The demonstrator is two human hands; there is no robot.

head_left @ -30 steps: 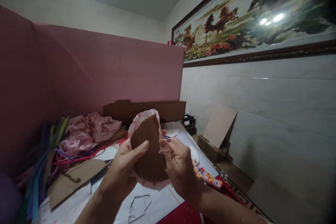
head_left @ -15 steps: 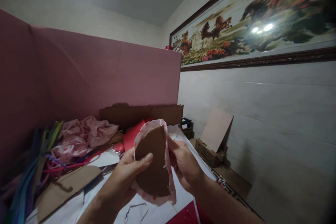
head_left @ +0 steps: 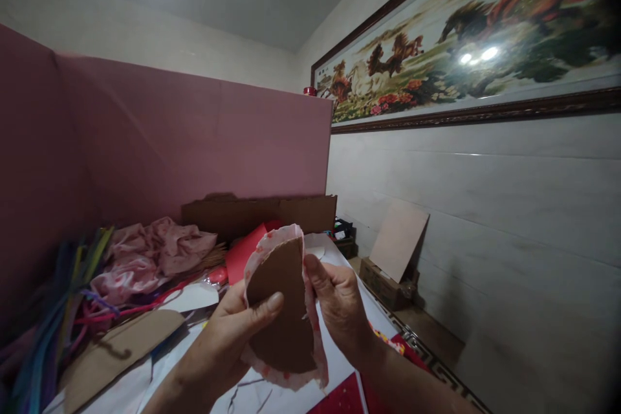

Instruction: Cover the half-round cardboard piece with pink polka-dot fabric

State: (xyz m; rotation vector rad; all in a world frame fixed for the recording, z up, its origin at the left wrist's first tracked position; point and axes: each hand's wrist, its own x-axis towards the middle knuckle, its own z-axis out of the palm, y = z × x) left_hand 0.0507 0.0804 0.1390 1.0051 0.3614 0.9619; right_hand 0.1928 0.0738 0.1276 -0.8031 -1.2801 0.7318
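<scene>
Pink partition, horse painting w/ glare

Dim room, glare on the painting

Two lamp reflections flare on the framed painting above my hands; corners darken, left edge blurs, walls bow.

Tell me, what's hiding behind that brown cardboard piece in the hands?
Pink red-spotted fabric peeks out around the cardboard piece. The left hand has its thumb on the front; its other fingers are covered behind. The right hand pinches the fabric edge. The fabric middle is hidden.
</scene>
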